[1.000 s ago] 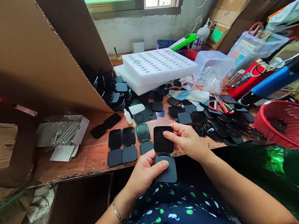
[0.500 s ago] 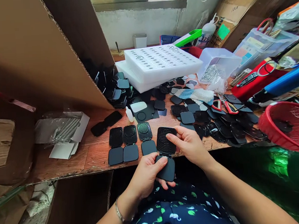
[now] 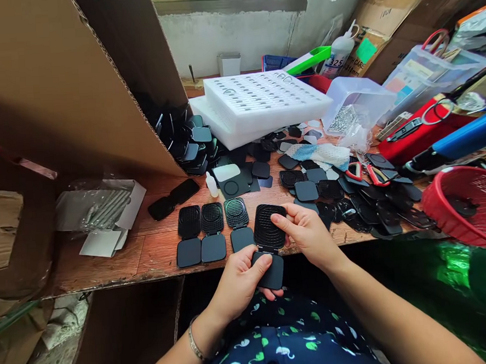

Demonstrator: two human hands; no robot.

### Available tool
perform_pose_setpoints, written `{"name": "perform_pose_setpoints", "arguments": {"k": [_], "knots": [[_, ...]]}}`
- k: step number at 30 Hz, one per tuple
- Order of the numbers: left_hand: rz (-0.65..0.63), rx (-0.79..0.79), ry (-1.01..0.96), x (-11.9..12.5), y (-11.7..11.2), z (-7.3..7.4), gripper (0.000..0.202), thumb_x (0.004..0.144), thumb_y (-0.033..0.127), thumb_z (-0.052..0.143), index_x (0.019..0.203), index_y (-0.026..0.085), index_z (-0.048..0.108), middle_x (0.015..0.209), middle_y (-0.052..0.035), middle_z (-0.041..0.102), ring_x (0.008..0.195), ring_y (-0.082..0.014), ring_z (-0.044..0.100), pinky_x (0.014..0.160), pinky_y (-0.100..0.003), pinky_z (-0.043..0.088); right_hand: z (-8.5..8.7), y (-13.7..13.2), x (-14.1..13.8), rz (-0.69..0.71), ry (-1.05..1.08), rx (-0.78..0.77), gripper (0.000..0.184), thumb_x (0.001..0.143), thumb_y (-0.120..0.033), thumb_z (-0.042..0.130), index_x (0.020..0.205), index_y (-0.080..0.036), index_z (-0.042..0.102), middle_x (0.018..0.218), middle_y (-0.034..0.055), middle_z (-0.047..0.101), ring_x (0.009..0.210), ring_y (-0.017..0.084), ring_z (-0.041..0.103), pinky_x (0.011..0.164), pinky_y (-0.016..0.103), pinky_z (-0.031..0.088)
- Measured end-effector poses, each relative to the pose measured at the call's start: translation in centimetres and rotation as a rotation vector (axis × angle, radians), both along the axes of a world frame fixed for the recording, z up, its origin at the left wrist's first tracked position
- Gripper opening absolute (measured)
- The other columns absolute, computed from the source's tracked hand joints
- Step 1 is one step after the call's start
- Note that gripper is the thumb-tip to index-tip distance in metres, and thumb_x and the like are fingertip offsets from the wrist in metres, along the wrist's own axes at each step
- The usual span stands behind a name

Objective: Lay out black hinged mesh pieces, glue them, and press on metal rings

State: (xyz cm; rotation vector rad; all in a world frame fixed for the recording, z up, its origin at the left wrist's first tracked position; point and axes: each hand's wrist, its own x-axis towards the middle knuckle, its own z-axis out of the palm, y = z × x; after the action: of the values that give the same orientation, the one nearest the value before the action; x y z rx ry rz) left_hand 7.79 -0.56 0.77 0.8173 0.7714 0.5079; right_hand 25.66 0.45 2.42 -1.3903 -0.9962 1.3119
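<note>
Both my hands hold one opened black hinged case (image 3: 269,230) over the table's front edge. Its upper half has a ridged inner face; the lower half is smooth and flat. My left hand (image 3: 243,281) grips the smooth half, thumb on top and fingers beneath. My right hand (image 3: 306,230) pinches the ridged half by its right side, with the thumb on the ridges. To the left lie three similar opened cases, one (image 3: 236,212) partly behind my left hand, another (image 3: 211,217) in the middle, and one (image 3: 188,221) at the far left.
A dark opened case (image 3: 174,199) and a small white bottle (image 3: 212,185) lie farther back. White foam blocks (image 3: 266,101) stand near the wall. At right are heaped black pieces (image 3: 363,205), red-handled cutters (image 3: 366,173) and a red basket (image 3: 462,207). A tall cardboard box (image 3: 97,92) stands left.
The held case has tipped slightly, its lower half a little higher in view. Both hands keep the same grip. The whole view has shifted slightly.
</note>
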Motion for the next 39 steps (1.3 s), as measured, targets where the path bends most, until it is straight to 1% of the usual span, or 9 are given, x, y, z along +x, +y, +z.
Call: {"name": "perform_pose_setpoints", "arguments": {"k": [4, 9, 14, 16, 19, 22, 28, 34, 39], "knots": [[0.001, -0.027, -0.026, 0.3, -0.1, -0.5, 0.044, 0.082, 0.055, 0.073, 0.094, 0.014, 0.059, 0.063, -0.0005, 0.068, 0.053, -0.0174, 0.071, 0.043, -0.020, 0.052, 0.8, -0.7, -0.1, -0.001, -0.172, 0.095, 0.035, 0.087, -0.052, 0.069, 0.100, -0.019, 0.070, 0.075, 0.0009, 0.069, 0.057, 0.013, 0.056, 0.048, 0.024, 0.042], [-0.121, 0.065, 0.035, -0.1, 0.4, -0.1, 0.043, 0.087, 0.058, 0.064, 0.094, 0.016, 0.058, 0.070, -0.0027, 0.070, 0.057, -0.0173, 0.071, 0.050, -0.022, 0.051, -0.2, 0.6, 0.8, 0.011, -0.051, 0.001, 0.042, 0.079, -0.055, 0.075, 0.097, -0.017, 0.070, 0.067, -0.0006, 0.066, 0.049, 0.010, 0.050, 0.043, 0.023, 0.040], [-0.169, 0.773, 0.607, -1.2, 3.5, 1.3, 0.034, 0.099, 0.043, 0.051, 0.080, 0.019, 0.065, 0.080, -0.0086, 0.075, 0.077, -0.0226, 0.071, 0.072, -0.032, 0.055, -1.8, 4.1, 2.4, -0.021, -0.056, -0.040, 0.041, 0.073, -0.052, 0.079, 0.089, -0.015, 0.070, 0.063, -0.0028, 0.063, 0.046, 0.007, 0.047, 0.041, 0.020, 0.036], [-0.154, 1.110, 0.818, -1.3, 5.0, 1.0, 0.020, 0.096, 0.034, 0.057, 0.099, 0.019, 0.071, 0.108, -0.0129, 0.076, 0.109, -0.0310, 0.068, 0.095, -0.045, 0.052, -2.1, 5.5, 2.6, 0.023, -0.140, -0.065, 0.040, 0.073, -0.048, 0.078, 0.091, -0.014, 0.071, 0.056, -0.0051, 0.058, 0.041, 0.006, 0.043, 0.039, 0.020, 0.034], [-0.311, 1.355, 0.969, -1.2, 6.5, -0.1, 0.048, 0.093, 0.030, 0.065, 0.138, 0.018, 0.056, 0.152, -0.0162, 0.052, 0.145, -0.0386, 0.040, 0.116, -0.065, 0.031, -2.7, 7.1, 2.4, 0.076, -0.229, -0.085, 0.036, 0.074, -0.043, 0.077, 0.093, -0.013, 0.070, 0.051, -0.0061, 0.056, 0.038, 0.007, 0.044, 0.037, 0.021, 0.035], [-0.474, 1.388, 1.015, -1.7, 7.2, -1.0, 0.063, 0.096, 0.036, 0.060, 0.153, 0.019, 0.038, 0.161, -0.0157, 0.037, 0.151, -0.0371, 0.031, 0.117, -0.073, 0.022, -3.3, 7.9, 2.1, 0.098, -0.315, -0.081, 0.028, 0.077, -0.035, 0.074, 0.095, -0.014, 0.070, 0.053, -0.0064, 0.057, 0.038, 0.007, 0.046, 0.036, 0.019, 0.035], [-0.549, 1.398, 0.987, -3.0, 7.5, -1.2, 0.063, 0.099, 0.042, 0.055, 0.155, 0.021, 0.036, 0.160, -0.0164, 0.038, 0.151, -0.0354, 0.030, 0.117, -0.074, 0.018, -3.5, 7.9, 1.2, 0.126, -0.506, -0.105, 0.026, 0.085, -0.030, 0.067, 0.109, -0.018, 0.068, 0.063, -0.0047, 0.062, 0.042, 0.009, 0.051, 0.040, 0.021, 0.040], [-0.543, 1.407, 0.960, -3.1, 7.7, -1.2, 0.061, 0.099, 0.041, 0.054, 0.155, 0.021, 0.037, 0.160, -0.0170, 0.038, 0.151, -0.0354, 0.031, 0.117, -0.075, 0.015, -2.4, 6.4, 0.7, 0.105, -1.047, 0.117, 0.038, 0.088, -0.029, 0.067, 0.124, -0.017, 0.064, 0.106, 0.0117, 0.072, 0.097, 0.026, 0.069, 0.087, 0.042, 0.055], [-0.563, 1.390, 0.974, -3.1, 7.7, -1.2, 0.063, 0.099, 0.040, 0.055, 0.155, 0.020, 0.035, 0.162, -0.0161, 0.035, 0.152, -0.0347, 0.029, 0.116, -0.077, 0.015, -0.9, 4.3, 1.8, 0.553, -1.157, 0.315, 0.081, 0.081, -0.041, 0.077, 0.151, -0.017, 0.044, 0.161, 0.0170, 0.038, 0.149, 0.034, 0.035, 0.119, 0.053, 0.033]]}}
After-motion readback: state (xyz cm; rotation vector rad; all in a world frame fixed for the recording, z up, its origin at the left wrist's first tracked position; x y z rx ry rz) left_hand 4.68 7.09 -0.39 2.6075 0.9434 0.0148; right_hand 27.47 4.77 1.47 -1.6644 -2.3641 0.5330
